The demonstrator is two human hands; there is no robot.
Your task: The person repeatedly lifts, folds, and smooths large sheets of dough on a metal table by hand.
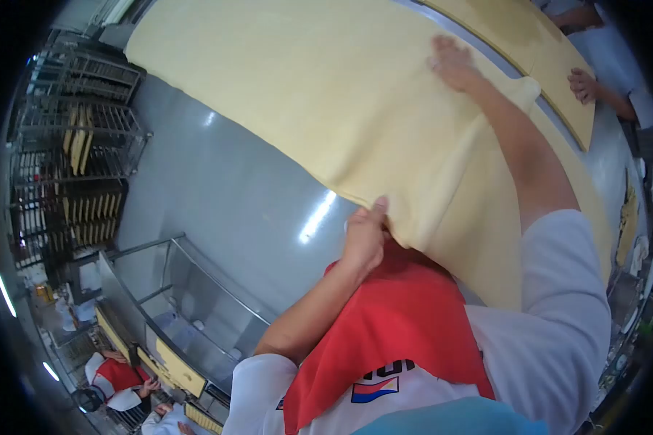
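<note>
A wide, pale yellow dough sheet [283, 80] lies over a grey table [217, 181]. My left hand [365, 238] pinches the sheet's near edge, thumb on top and the other fingers underneath, mostly hidden. Farther up, my right hand [455, 64] rests on or just over the dough with its fingers apart, slightly blurred. Between my arms the dough rises in a soft fold [449, 192]. More dough [486, 254] continues flat to the right of that fold.
Another long dough strip [558, 80] lies at upper right, near a co-worker's hand [583, 85]. Racks with trays [80, 145] stand along the left. A metal-framed machine [188, 283] sits at lower left, where other people [116, 377] are at work.
</note>
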